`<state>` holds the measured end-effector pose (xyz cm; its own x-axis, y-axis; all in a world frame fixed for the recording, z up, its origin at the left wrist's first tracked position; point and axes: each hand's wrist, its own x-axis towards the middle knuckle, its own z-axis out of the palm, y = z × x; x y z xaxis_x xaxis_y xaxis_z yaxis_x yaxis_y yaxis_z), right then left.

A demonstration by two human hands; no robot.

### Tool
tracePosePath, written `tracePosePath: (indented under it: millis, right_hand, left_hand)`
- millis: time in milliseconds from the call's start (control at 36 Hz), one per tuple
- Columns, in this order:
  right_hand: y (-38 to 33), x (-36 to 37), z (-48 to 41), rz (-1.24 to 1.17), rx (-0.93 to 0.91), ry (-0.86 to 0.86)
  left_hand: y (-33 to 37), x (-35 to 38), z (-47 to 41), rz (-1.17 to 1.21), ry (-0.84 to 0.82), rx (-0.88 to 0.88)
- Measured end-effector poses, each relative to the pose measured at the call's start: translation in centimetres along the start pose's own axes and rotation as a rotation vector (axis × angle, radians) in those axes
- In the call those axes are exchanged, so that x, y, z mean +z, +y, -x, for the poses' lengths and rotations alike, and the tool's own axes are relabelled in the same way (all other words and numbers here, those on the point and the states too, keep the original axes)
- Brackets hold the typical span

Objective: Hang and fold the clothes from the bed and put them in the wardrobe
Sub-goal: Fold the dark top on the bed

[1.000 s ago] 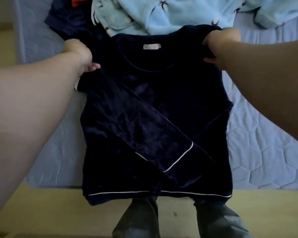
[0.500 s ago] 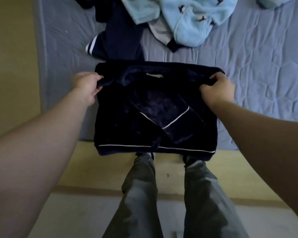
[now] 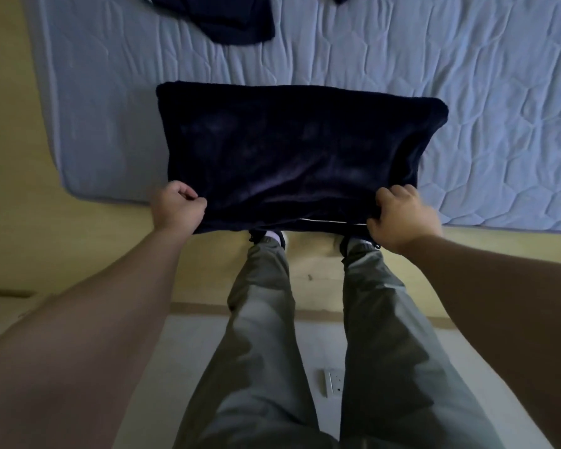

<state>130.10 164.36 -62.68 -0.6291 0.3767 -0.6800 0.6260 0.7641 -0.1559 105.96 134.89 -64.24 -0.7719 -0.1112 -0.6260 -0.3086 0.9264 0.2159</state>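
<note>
A dark navy velvet top (image 3: pixel 292 150) lies folded in half on the near edge of the bed (image 3: pixel 467 108), a flat rectangle with a thin white piping line showing at its near hem. My left hand (image 3: pixel 177 207) grips its near left corner. At the near right corner, my right hand (image 3: pixel 400 217) grips the same folded edge. The sleeves and collar are hidden inside the fold.
Another dark navy garment (image 3: pixel 221 17) lies on the pale blue quilted sheet at the far left of the bed. My legs in grey trousers (image 3: pixel 305 335) stand on the floor against the bed's yellowish wooden frame (image 3: pixel 110 228). A small white object (image 3: pixel 332 382) lies on the floor.
Both hands carried the top's shoulders down toward me, folding it in half over its hem. The sleeves and collar label are now covered. The view tilted down, and the light blue clothes left the frame.
</note>
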Motion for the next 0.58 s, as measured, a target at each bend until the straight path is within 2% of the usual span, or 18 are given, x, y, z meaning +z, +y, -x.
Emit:
tracePosePath:
  millis: [306, 444, 500, 583]
  right_hand:
    - [-1.3, 2.6, 1.3, 0.135, -0.023, -0.244]
    - [-1.9, 3.1, 0.9, 0.241, -0.058, -0.387]
    - [-2.0, 2.8, 0.4, 0.2, -0.047, -0.304]
    - [-2.1, 1.7, -1.4, 0.095, 0.027, -0.03]
  left_hand:
    - [-3.1, 2.4, 0.2, -0.263, -0.061, 0.05]
    - [-2.9, 2.6, -0.3, -0.488, -0.225, -0.035]
    - [-2.1, 2.2, -0.7, -0.48, -0.199, -0.091]
    - [0.0, 1.4, -1.8, -0.397, -0.036, -0.043]
